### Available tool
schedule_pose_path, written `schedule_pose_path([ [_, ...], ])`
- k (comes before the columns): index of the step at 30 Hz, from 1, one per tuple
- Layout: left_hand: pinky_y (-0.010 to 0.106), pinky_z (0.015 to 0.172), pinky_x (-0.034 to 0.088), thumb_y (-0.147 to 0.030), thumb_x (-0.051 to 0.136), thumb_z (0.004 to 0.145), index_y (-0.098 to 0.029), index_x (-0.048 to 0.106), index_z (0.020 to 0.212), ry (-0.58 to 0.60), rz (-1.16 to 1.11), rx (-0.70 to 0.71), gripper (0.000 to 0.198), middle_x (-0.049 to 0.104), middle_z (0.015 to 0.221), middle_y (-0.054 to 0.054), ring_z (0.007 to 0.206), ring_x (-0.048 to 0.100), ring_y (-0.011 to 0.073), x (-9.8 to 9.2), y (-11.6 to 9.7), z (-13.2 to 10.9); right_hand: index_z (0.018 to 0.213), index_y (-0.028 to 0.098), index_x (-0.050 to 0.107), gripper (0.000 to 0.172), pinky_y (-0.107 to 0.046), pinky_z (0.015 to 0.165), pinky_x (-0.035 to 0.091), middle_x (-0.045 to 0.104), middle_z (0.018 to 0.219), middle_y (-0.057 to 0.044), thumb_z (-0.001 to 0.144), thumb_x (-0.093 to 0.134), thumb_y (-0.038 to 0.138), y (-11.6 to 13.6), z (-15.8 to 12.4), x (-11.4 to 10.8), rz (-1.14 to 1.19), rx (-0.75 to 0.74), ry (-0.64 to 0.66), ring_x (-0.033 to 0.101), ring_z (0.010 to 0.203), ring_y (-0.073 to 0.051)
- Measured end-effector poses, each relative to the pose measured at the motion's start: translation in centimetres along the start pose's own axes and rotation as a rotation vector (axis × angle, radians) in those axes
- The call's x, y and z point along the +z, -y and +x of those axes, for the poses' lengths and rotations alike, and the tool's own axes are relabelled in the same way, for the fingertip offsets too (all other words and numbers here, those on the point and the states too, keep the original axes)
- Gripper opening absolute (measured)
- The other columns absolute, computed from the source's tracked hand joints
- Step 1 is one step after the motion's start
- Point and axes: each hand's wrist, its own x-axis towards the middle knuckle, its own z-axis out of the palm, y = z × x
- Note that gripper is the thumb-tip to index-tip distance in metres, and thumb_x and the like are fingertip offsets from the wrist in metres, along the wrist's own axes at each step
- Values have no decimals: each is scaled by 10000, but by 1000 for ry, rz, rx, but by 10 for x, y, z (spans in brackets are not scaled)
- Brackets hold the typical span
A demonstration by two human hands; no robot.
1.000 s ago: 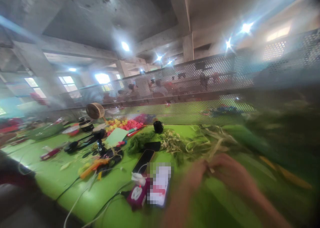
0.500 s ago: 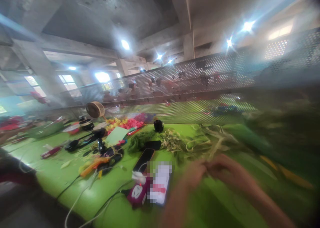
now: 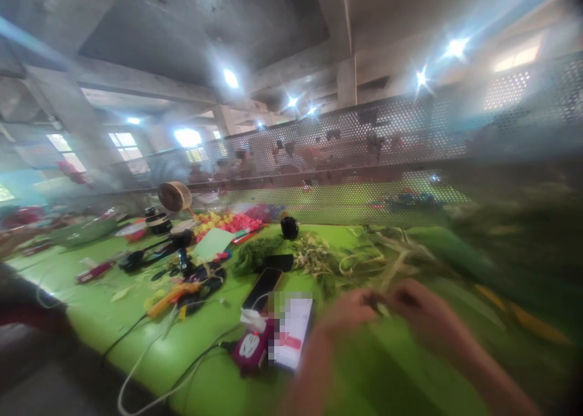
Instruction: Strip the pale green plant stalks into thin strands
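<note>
My left hand [image 3: 348, 316] and my right hand [image 3: 421, 319] meet low in the view, over the green table [image 3: 91, 319]. Both are blurred. Their fingers are pinched together around a small green piece [image 3: 381, 306] between them; what it is I cannot make out. A heap of green stems and leaves [image 3: 364, 258] lies just beyond the hands.
A dark phone [image 3: 262, 287], a white phone [image 3: 291, 331] and a magenta power bank [image 3: 248, 349] with cables lie left of my hands. Farther left are an orange tool [image 3: 170, 296], a small fan [image 3: 174, 196], bright flowers [image 3: 228, 223] and a black cup [image 3: 288, 228]. A perforated metal screen [image 3: 364, 161] backs the table.
My hands have drawn slightly apart, the left shifting a little left. The view has tilted a bit.
</note>
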Motion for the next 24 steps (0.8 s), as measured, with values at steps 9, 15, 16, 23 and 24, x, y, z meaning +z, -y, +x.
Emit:
schedule_pose_path([
  [9,302,824,427,-309,679,733,-149,631,1043,-11,42,137,352,649,962,56,867,574,163,2,4,2,670,227,562,174,-248,537,380,604,621,17,778,551,363,6,4,-1,-28,18,1,536,600,-150],
  [15,288,797,457,-281,704,722,-127,614,1006,-95,85,225,336,663,967,83,868,609,171,2,-5,-2,649,228,545,135,-245,527,365,583,608,26,754,561,312,9,3,-3,-21,6,-20,517,593,-142],
  [16,282,786,460,-279,704,722,-128,613,999,-108,89,232,328,665,961,81,858,612,167,2,-6,-3,651,228,546,134,-246,527,363,582,608,25,755,555,312,9,3,-3,-21,8,-26,516,592,-142],
  [23,270,767,460,-293,708,722,-136,631,977,-130,111,239,310,674,925,64,826,614,157,3,-8,-3,649,224,546,124,-247,523,366,571,595,23,742,549,306,16,4,-3,-11,29,-50,507,576,-137],
  [24,270,766,460,-294,706,723,-136,635,974,-134,107,242,305,676,919,63,823,615,157,3,-8,-4,646,223,543,125,-246,521,367,565,592,23,740,549,306,16,4,-4,-6,37,-40,502,573,-135],
])
